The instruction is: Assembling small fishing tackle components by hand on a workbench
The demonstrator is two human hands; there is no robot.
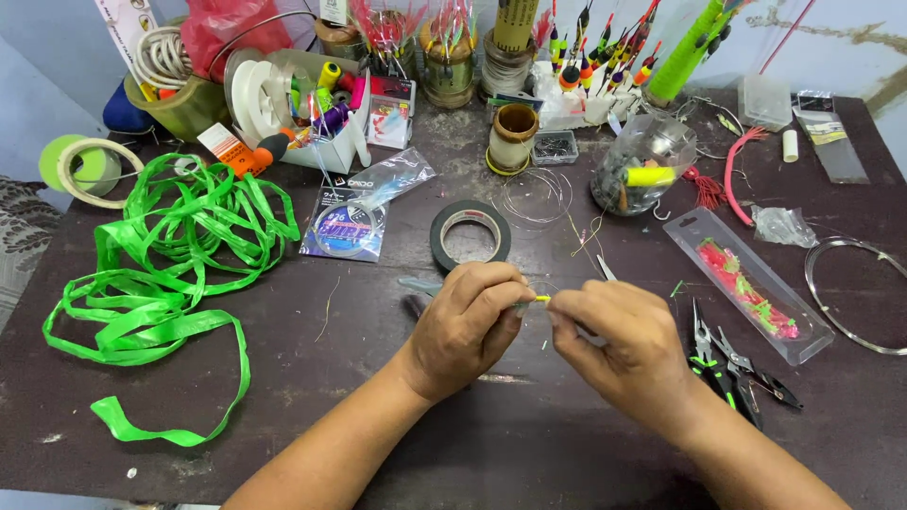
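Note:
My left hand (468,321) and my right hand (619,335) meet over the middle of the dark table (529,434). Between their fingertips they pinch a tiny yellow tube (541,298), with thin line running from it. A metal blade tip (606,268) pokes up behind my right hand; what it belongs to is hidden. Just beyond the hands lies a roll of black tape (470,236).
A tangle of green ribbon (161,255) covers the left side. Black pliers (727,364) and a clear packet of pink lures (748,285) lie to the right. A wire ring (855,293), a jar (652,165), floats and spools crowd the back edge.

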